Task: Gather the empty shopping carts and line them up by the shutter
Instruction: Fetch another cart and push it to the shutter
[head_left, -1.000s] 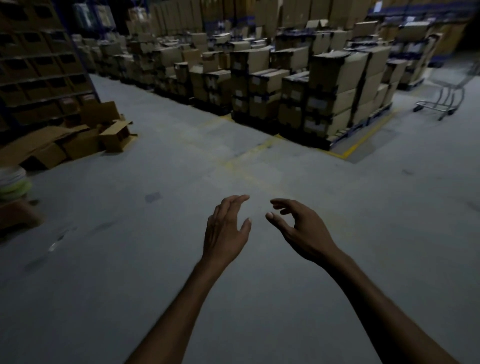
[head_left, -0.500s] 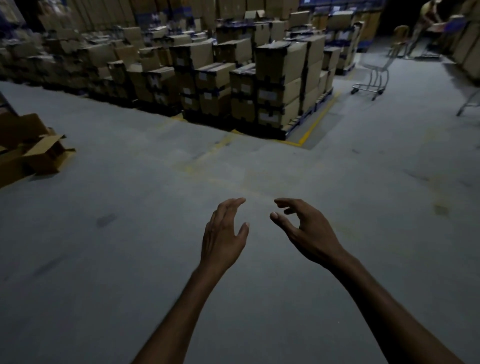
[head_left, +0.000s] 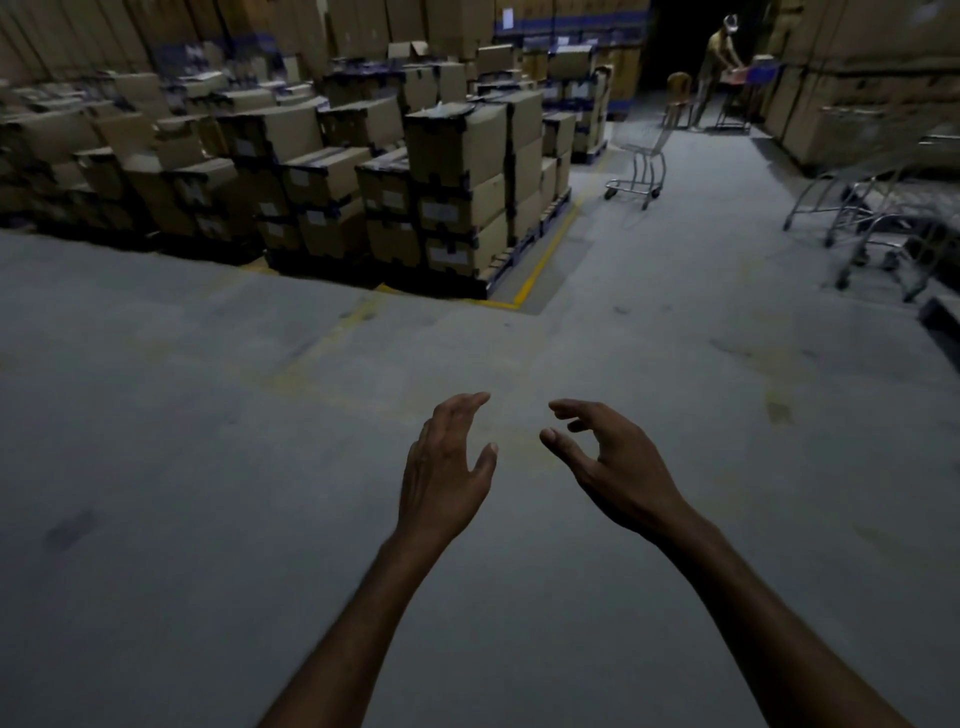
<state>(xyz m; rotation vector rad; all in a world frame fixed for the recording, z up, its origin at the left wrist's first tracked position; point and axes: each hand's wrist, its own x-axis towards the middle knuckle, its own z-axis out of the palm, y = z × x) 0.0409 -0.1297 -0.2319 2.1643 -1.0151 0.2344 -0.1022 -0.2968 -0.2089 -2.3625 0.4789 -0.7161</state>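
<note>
Both arms are held out over the grey floor (head_left: 208, 467). The left grip (head_left: 447, 470) is spread with relaxed fingers, nothing held; the right grip (head_left: 618, 462) is loosely curled and likewise empty. One shopping cart (head_left: 638, 169) is seen far ahead, near the stacked boxes (head_left: 457, 176); more carts (head_left: 878, 208) are clustered at the right edge.

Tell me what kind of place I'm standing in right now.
Most likely a warehouse or stockroom: brown cardboard boxes stacked on pallets, a yellow painted floor line marking their bay on grey concrete, and a metal wire shopping cart standing in the aisle.
</note>
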